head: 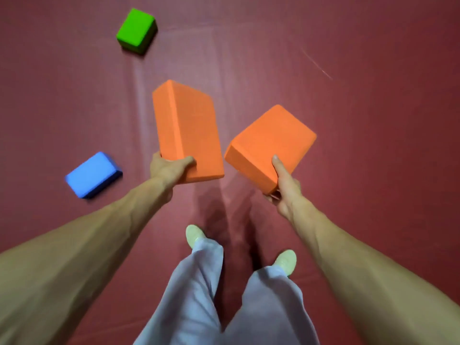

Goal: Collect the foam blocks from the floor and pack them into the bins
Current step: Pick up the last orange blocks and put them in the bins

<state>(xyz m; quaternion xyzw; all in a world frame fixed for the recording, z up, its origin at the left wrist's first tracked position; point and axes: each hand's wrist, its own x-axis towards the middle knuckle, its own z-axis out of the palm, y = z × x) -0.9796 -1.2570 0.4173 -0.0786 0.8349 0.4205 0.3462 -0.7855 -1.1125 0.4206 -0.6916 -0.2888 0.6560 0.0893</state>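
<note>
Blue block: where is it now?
In the head view, the blue block lies on the red floor, left of the left hand and nearer than the green block.

Loose lilac trousers (199, 295), pale green shoes (195, 235)

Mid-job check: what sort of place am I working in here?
Probably a gym or play room: a dark red mat covers the floor in view, and a green block and a blue block lie loose on it. The left hand grips the left orange block, the right hand the right orange block.
</note>
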